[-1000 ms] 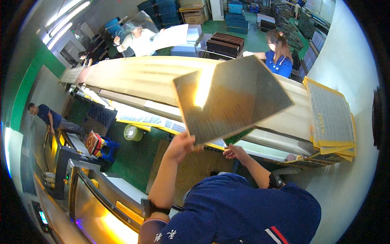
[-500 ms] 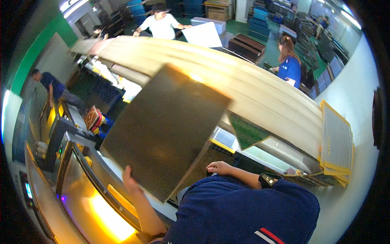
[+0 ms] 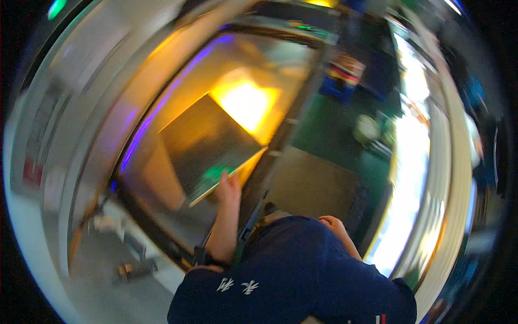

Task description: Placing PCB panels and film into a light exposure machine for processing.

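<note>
My left hand [image 3: 229, 189] is closed on the near edge of a dark, flat, rectangular panel [image 3: 208, 140]. The panel is over a framed, shiny surface [image 3: 156, 178] glowing amber; I cannot tell whether it touches that surface. A green glint shows on the panel near my fingers. At the right side of my waist, my right hand [image 3: 333, 222] has its fingers loosely curled. Nothing shows in it, though motion blurs it somewhat.
A dark frame edge [image 3: 286, 129] borders the glowing surface. Green floor [image 3: 318, 129] and a brownish mat [image 3: 307, 181] lie to the right, beyond them a long, brightly lit bench [image 3: 402, 178]. A round pale object [image 3: 367, 128] and a blue-and-red container [image 3: 342, 75] stand farther off.
My view has swung left from the pale conveyor-like bench to the glowing surface. The panel has moved with my left hand and is now over that surface. My right hand stays near my waist.
</note>
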Available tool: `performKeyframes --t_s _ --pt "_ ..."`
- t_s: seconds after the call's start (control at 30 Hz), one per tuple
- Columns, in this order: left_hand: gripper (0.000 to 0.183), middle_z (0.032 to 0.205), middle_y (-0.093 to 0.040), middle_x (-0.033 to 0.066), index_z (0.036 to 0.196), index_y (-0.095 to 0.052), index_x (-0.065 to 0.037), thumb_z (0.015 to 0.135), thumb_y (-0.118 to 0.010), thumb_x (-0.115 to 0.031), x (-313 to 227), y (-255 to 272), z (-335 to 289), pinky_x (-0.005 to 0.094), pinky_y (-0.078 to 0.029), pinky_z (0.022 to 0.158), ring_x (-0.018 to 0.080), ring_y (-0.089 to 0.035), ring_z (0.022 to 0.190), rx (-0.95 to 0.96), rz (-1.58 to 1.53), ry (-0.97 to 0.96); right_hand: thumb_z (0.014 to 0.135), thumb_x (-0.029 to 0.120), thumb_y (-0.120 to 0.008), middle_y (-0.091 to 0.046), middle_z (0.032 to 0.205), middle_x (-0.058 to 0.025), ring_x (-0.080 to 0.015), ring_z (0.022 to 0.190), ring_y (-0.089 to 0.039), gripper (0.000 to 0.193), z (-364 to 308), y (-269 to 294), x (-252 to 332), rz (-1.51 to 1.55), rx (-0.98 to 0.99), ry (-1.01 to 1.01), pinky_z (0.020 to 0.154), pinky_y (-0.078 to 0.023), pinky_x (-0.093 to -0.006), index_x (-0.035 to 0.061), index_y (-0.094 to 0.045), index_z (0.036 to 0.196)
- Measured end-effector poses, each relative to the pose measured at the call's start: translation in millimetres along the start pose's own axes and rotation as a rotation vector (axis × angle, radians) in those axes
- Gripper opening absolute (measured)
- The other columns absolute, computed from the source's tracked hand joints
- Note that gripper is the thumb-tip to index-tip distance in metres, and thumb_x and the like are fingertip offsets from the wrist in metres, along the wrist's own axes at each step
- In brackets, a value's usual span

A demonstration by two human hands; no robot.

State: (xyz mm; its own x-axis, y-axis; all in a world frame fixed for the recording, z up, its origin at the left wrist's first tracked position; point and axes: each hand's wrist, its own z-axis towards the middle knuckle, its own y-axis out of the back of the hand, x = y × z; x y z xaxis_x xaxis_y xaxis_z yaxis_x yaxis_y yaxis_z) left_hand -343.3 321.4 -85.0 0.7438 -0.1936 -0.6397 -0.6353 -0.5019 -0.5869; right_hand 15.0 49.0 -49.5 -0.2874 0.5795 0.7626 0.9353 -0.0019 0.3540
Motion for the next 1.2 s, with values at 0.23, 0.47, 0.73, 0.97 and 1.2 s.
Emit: performKeyframes --t_s 0.23,0.47,0.73,0.97,1.2 --pt "0.031 0.097 -0.067 0.0151 0.106 -0.06 0.0 0.102 -0.048 -0.028 -44 6 -26 0.0345 -0.056 0.087 0.0224 -0.066 0.088 0.139 -0.22 0.262 0.093 0.017 -0.064 -0.071 0.106 -0.0102 -0.0197 0.095 -0.066 0.032 151 -1 170 -0.412 0.361 0.23 0.087 -0.051 -0.0334 0.0032 -0.065 0.122" --pt "0.06 0.157 -0.032 0.0093 0.145 -0.044 -0.022 0.097 -0.038 -0.057 -98 12 -54 0.0713 -0.016 0.111 0.0422 -0.023 0.144 -0.262 1.95 -0.335 0.09 0.021 -0.065 -0.047 0.144 -0.0179 -0.0309 0.135 -0.044 0.058 160 23 479 -0.441 -0.469 1.506 0.112 -0.034 -0.0416 -0.0004 -0.045 0.14" --pt "0.068 0.164 -0.01 0.0006 0.154 -0.028 -0.028 0.096 -0.033 -0.063 -132 66 -8 0.0742 0.0 0.11 0.0416 -0.001 0.149 -0.132 2.135 -0.386 0.07 0.017 -0.081 -0.066 0.104 -0.0123 -0.0312 0.102 -0.062 0.04 163 48 681 -0.472 -0.548 1.808 0.091 -0.047 -0.0403 0.008 -0.065 0.106" --pt "0.066 0.163 -0.018 0.0036 0.153 -0.03 -0.027 0.097 -0.035 -0.061 -132 70 -2 0.0719 -0.004 0.111 0.0396 -0.012 0.148 -0.195 2.162 -0.503 0.059 0.011 -0.075 -0.062 0.089 -0.01 -0.0366 0.091 -0.058 0.034 167 45 592 -0.481 -0.566 1.827 0.083 -0.044 -0.0457 0.0109 -0.062 0.09" --pt "0.077 0.149 -0.04 0.0239 0.151 -0.028 -0.006 0.097 -0.039 -0.059 -76 -28 -61 0.0503 -0.028 0.115 0.0419 -0.041 0.135 0.23 1.569 0.133 0.06 0.01 -0.075 -0.059 0.079 -0.0097 -0.0341 0.084 -0.057 0.021 169 60 443 -0.658 -0.403 1.584 0.083 -0.042 -0.0444 0.013 -0.058 0.073"
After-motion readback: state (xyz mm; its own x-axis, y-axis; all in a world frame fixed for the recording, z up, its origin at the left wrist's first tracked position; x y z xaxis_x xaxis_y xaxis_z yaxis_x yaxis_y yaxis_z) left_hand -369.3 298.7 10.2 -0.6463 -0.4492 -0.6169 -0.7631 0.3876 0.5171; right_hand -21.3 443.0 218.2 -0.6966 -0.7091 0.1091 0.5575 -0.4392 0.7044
